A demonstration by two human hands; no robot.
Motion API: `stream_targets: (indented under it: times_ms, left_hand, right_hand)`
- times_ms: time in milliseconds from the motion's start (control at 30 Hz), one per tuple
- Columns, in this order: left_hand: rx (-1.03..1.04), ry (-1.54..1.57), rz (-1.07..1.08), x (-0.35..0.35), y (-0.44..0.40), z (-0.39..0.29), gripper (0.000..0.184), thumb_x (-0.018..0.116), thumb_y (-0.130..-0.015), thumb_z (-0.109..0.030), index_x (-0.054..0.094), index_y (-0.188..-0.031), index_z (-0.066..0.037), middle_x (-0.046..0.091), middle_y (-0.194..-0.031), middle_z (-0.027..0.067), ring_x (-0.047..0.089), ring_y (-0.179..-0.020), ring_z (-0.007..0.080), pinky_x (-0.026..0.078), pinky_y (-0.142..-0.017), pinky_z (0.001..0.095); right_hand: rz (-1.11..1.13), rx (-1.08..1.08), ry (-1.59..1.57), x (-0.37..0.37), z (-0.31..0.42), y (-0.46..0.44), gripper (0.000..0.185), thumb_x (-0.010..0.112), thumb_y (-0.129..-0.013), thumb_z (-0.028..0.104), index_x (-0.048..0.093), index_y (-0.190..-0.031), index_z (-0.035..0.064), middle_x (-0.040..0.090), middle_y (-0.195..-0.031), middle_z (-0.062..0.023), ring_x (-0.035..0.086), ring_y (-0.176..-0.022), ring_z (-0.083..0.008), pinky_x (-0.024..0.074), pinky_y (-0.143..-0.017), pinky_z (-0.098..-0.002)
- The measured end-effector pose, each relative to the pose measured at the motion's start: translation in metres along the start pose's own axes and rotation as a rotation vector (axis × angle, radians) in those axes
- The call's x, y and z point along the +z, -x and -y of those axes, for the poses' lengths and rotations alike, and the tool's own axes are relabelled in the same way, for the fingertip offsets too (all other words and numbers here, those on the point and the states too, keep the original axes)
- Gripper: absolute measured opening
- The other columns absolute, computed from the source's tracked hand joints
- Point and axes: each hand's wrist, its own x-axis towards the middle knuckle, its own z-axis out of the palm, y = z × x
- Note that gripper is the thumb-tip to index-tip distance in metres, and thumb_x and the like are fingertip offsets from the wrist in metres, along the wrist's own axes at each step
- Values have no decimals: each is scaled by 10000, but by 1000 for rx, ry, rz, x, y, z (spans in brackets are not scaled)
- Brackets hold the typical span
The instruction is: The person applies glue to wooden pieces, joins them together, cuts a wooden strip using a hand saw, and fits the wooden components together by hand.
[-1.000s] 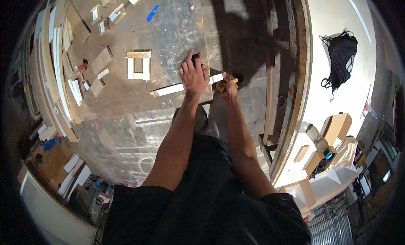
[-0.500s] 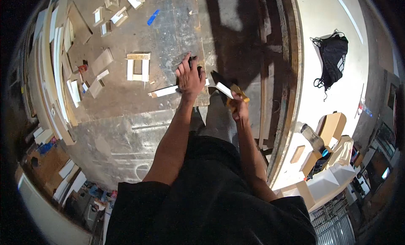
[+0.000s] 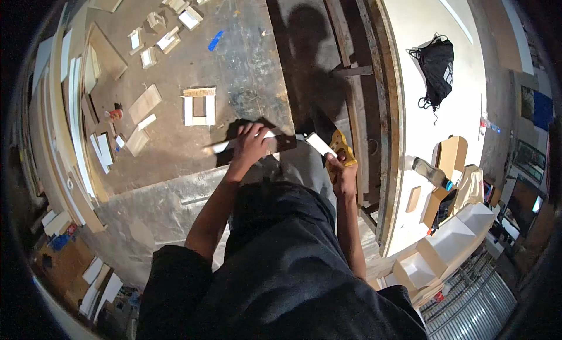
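My left hand (image 3: pixel 250 148) is closed over a narrow white-faced wood strip (image 3: pixel 220 147) near the table's front edge, with the strip's ends showing on both sides of it. In my right hand (image 3: pixel 345 171) are two things together: the yellow handle of a handsaw (image 3: pixel 341 142) and a short white wood piece (image 3: pixel 320 145). The dark saw blade points away from me and is hard to make out against the shadow. Beyond my left hand a small rectangular wooden frame (image 3: pixel 208 110) lies flat on the table.
Several small wooden blocks (image 3: pixel 169 41) and a blue scrap (image 3: pixel 215 40) lie farther back on the worktable (image 3: pixel 175 147). Long boards (image 3: pixel 76 117) line the left. A white surface on the right carries a black drawstring bag (image 3: pixel 436 70), a bottle (image 3: pixel 430 173) and boxes (image 3: pixel 448 240).
My left hand has shifted left and towards me, its fingers now wrapped on the strip. My right hand has moved slightly right and nearer me, still with saw and short piece. The view has shifted.
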Motion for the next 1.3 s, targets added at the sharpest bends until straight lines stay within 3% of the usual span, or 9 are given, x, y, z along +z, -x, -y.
stream_targets:
  times_ms: [233, 433, 533, 633, 700, 767, 933, 1067, 1300]
  left_hand:
    - [-332, -171, -376, -72, 78, 38, 378, 750, -877, -243, 673, -1202, -66, 631, -1171, 139, 597, -1039, 348, 426, -974, 512]
    - [-189, 948, 84, -90, 2, -87, 324, 699, -982, -234, 646, -1227, -27, 693, -1122, 95, 649, -1026, 192, 505, -911, 348]
    - [-379, 1340, 125, -57, -22, -106, 326, 649, -1025, -277, 635, -1196, 1, 708, -1049, 154, 699, -993, 258, 541, -843, 366]
    - [-322, 1123, 188, -50, -41, -90, 321, 595, -1048, -256, 604, -1232, 7, 700, -1041, 188, 705, -953, 322, 546, -827, 404]
    - [-113, 495, 287, -49, -59, -76, 295, 574, -1016, -150, 580, -1267, 5, 661, -1160, 236, 631, -1078, 455, 511, -877, 520]
    - [-31, 342, 325, -32, -66, -64, 299, 590, -994, -123, 589, -1275, -21, 649, -1187, 233, 602, -1155, 431, 487, -943, 518]
    - [24, 306, 307, 6, -73, -41, 487, 701, -906, -95, 600, -1383, -94, 667, -1185, 192, 593, -1114, 387, 489, -965, 467]
    - [-184, 401, 301, 4, -64, -48, 444, 716, -863, -46, 655, -1301, -77, 671, -1143, 153, 600, -1133, 356, 502, -973, 433]
    - [16, 268, 280, 1, -60, -47, 349, 707, -831, -10, 697, -1179, -35, 662, -1169, 132, 588, -1130, 352, 498, -971, 444]
  right_hand:
    - [3, -72, -117, 39, 23, 47, 417, 820, -815, 2, 437, -876, 155, 485, -775, 47, 479, -673, -66, 390, -607, -239]
    - [-41, -116, -198, 80, 3, 60, 371, 787, -850, -17, 457, -881, 150, 507, -760, 53, 463, -638, -54, 350, -581, -222]
    - [-88, -104, -113, 84, -16, 63, 336, 802, -857, 10, 491, -854, 135, 514, -725, 57, 449, -596, -46, 338, -551, -222]
    - [-111, -129, 15, 72, -36, 53, 224, 816, -878, 75, 595, -841, 83, 564, -715, 46, 453, -558, -44, 329, -508, -232]
    - [-180, -88, 40, 56, -45, 46, 185, 812, -899, 127, 647, -874, 48, 591, -732, 39, 466, -570, -42, 333, -512, -228]
    - [-214, -76, 96, 37, -52, 44, 199, 808, -914, 182, 663, -877, 51, 595, -722, 43, 469, -564, -41, 335, -502, -230]
    - [-251, 58, 156, 1, -76, 32, 230, 797, -925, 206, 626, -823, 93, 547, -679, 63, 457, -555, -39, 328, -500, -229]
    - [-216, 86, 110, -7, -72, 29, 284, 811, -909, 238, 608, -779, 88, 517, -665, 71, 420, -559, -44, 307, -505, -248]
    - [-79, 95, 192, -7, -56, 16, 303, 753, -964, 226, 558, -754, 128, 484, -637, 86, 384, -523, -21, 260, -469, -239]
